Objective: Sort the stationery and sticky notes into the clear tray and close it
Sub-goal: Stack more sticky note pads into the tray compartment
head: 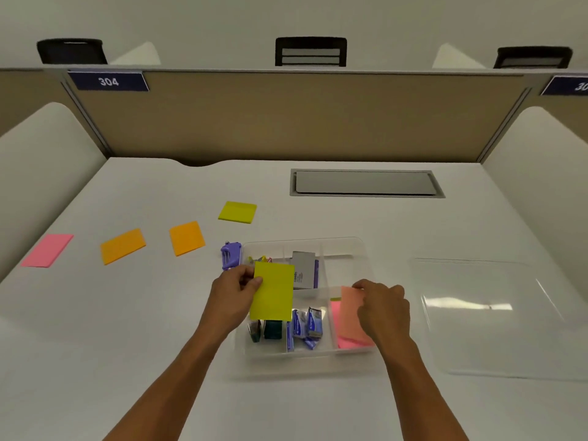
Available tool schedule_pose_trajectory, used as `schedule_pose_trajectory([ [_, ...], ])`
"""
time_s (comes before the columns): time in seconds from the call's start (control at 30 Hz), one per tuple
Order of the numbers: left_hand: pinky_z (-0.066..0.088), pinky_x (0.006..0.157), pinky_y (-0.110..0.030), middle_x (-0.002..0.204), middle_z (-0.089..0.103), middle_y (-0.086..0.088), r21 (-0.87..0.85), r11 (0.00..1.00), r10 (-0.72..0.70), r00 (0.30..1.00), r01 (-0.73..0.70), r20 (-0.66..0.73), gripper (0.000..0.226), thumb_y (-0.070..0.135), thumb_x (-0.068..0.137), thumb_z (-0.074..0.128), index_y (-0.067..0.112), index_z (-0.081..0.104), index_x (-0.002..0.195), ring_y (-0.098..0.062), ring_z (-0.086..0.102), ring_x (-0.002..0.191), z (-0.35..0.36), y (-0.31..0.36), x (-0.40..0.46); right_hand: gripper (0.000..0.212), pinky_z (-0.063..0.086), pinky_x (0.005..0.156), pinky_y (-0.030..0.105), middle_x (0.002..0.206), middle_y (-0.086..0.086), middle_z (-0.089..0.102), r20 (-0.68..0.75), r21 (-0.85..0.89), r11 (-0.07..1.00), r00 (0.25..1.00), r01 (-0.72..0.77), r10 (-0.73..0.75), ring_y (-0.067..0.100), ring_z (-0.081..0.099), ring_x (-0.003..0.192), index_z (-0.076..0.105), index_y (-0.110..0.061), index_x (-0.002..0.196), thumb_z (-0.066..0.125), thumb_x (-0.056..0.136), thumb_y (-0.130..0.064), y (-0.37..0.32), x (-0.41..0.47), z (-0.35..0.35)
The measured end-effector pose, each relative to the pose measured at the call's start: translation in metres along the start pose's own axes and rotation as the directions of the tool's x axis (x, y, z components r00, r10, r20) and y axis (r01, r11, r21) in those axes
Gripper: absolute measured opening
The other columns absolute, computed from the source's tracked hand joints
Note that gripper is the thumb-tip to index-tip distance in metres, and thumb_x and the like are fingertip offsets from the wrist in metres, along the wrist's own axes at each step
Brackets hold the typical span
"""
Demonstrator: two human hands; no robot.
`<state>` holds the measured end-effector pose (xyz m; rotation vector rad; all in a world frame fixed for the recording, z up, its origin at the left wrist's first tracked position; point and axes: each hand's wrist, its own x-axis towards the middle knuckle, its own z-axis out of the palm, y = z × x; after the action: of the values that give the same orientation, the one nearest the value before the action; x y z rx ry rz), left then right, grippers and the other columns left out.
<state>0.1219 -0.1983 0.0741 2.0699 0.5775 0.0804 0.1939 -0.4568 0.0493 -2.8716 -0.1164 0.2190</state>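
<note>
Left hand (234, 292): pinching a yellow-green sticky pad (272, 291) over the clear tray (359, 246) at lower centre.
Right hand (383, 308): gripping a salmon pad (350, 316), lying over the tray's right compartment, apparently on pink notes (345, 343).
Loose pads: pink pad (47, 250), two orange pads (123, 246) (187, 238) and a yellow pad (237, 212) are lying at left.
Beside tray: purple stapler (230, 255) touching its left wall.
Lid (496, 316): lying at right.

A dark blue sign (108, 81) on the partition's upper left corner reads "304" in white, a second blue sign (569, 86) at the right edge shows only "30" before the frame cuts it, and the print on the grey box (303, 271) in the clear tray (346, 354) is too blurred to read.
</note>
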Motion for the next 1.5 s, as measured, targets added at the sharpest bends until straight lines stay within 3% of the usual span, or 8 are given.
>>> schedule_pose_trajectory([
  [0.27,0.059,0.070,-0.032,0.091,0.068,-0.002,-0.062,0.998,0.016,0.990,-0.007,0.142,0.018,0.023,0.092,0.061,0.024,0.050,0.106,-0.015,0.067,0.083,0.049,0.030,-0.009,0.056,0.040,0.094,0.033,0.122,0.006,0.058,0.078,-0.004,0.997,0.994,0.082,-0.081,0.028,0.045,0.112,0.042,-0.032,0.144,0.043,0.094,-0.006,0.009,-0.007,0.005],
  [0.43,0.059,0.070,-0.032,0.088,0.067,0.000,0.013,1.000,0.004,0.971,-0.007,0.238,0.028,0.022,0.090,0.064,0.026,0.045,0.111,-0.014,0.067,0.079,0.079,0.034,-0.008,0.080,0.043,0.079,0.030,0.133,0.001,0.046,-0.039,0.375,0.926,0.999,0.043,-0.031,0.023,0.038,0.113,0.029,-0.029,0.150,0.047,0.084,0.011,0.017,-0.004,0.015],
  [0.53,0.059,0.073,-0.035,0.088,0.066,-0.003,0.069,0.997,0.009,0.956,-0.030,0.292,0.036,0.020,0.089,0.065,0.027,0.042,0.115,-0.016,0.067,0.078,0.098,0.038,-0.007,0.071,0.041,0.083,0.029,0.133,0.006,0.045,-0.099,0.516,0.855,0.988,-0.050,0.118,0.024,0.043,0.115,0.039,-0.024,0.144,0.047,0.084,0.013,0.033,-0.004,0.015],
  [0.77,0.061,0.074,-0.037,0.097,0.058,-0.007,0.079,0.996,-0.063,0.908,0.033,0.414,0.043,0.008,0.088,0.065,0.025,0.043,0.121,-0.022,0.066,0.090,0.133,0.044,-0.013,0.049,0.049,0.092,0.033,0.131,0.004,0.055,-0.009,0.557,0.823,0.990,-0.110,0.138,0.021,0.059,0.111,0.047,-0.022,0.137,0.056,0.093,-0.003,0.051,-0.010,0.018],
  [1.03,0.051,0.078,-0.024,0.100,0.064,-0.001,0.255,0.954,0.053,0.928,-0.156,0.368,0.057,0.024,0.082,0.074,0.025,0.045,0.131,-0.013,0.062,0.085,0.145,0.039,-0.015,0.047,0.049,0.088,0.029,0.133,0.002,0.054,0.043,0.534,0.836,0.992,-0.126,0.122,0.020,0.060,0.109,0.046,-0.024,0.138,0.058,0.094,-0.016,0.048,-0.014,0.022],
  [1.17,0.045,0.084,-0.023,0.117,0.054,0.001,0.312,0.914,0.172,0.945,-0.259,0.278,0.047,0.038,0.086,0.066,0.022,0.050,0.127,-0.011,0.054,0.100,0.143,0.033,-0.020,0.048,0.048,0.093,0.032,0.134,0.004,0.054,0.109,0.454,0.878,0.988,-0.151,0.113,0.022,0.058,0.115,0.044,-0.020,0.141,0.058,0.095,-0.018,0.045,-0.016,0.026],
  [1.3,0.047,0.081,-0.023,0.116,0.051,0.008,0.341,0.895,0.219,0.948,-0.289,0.230,0.038,0.045,0.089,0.059,0.027,0.052,0.121,-0.006,0.054,0.096,0.134,0.019,-0.021,0.035,0.048,0.066,0.023,0.101,0.000,0.066,0.117,0.391,0.912,0.990,-0.121,0.082,0.014,0.058,0.078,0.054,-0.021,0.123,0.057,0.091,-0.008,0.044,-0.022,0.027],
  [1.5,0.046,0.094,-0.025,0.121,0.051,0.007,0.291,0.927,0.198,0.967,-0.238,0.159,0.032,0.039,0.091,0.057,0.023,0.055,0.119,-0.008,0.052,0.112,0.117,0.002,-0.018,0.038,0.046,0.062,0.021,0.096,-0.001,0.065,0.131,0.339,0.933,0.988,-0.118,0.077,0.014,0.058,0.073,0.052,-0.021,0.126,0.056,0.091,-0.007,0.046,-0.030,0.027],
])
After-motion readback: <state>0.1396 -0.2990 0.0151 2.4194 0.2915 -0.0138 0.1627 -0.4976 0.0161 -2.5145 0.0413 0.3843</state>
